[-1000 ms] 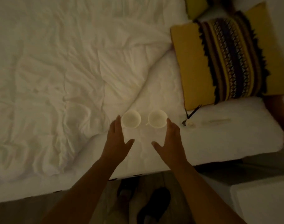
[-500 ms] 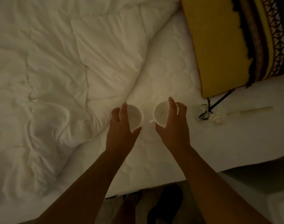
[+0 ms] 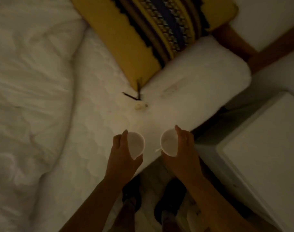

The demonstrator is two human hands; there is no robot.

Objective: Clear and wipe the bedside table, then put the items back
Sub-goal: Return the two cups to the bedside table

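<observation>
In dim light I hold two small white cups above the near edge of the white bed (image 3: 96,91). My left hand (image 3: 124,158) grips the left cup (image 3: 136,144) from its left side. My right hand (image 3: 183,153) grips the right cup (image 3: 168,143) from its right side; a small handle or tag sticks out at its lower left. Both cups face up and look empty. The white bedside table (image 3: 266,153) stands to the right of my right hand, its top bare.
A yellow patterned cushion (image 3: 142,30) lies at the head of the bed on a white pillow (image 3: 201,77). A thin dark stick (image 3: 134,96) and a small pale object (image 3: 140,106) lie on the sheet beyond the cups. A crumpled duvet (image 3: 29,97) fills the left. My shoes stand on the floor below.
My hands closed on the two cups and lifted them off the bed, drawing them back towards the bed's edge. The view swung right, bringing the bedside table into sight.
</observation>
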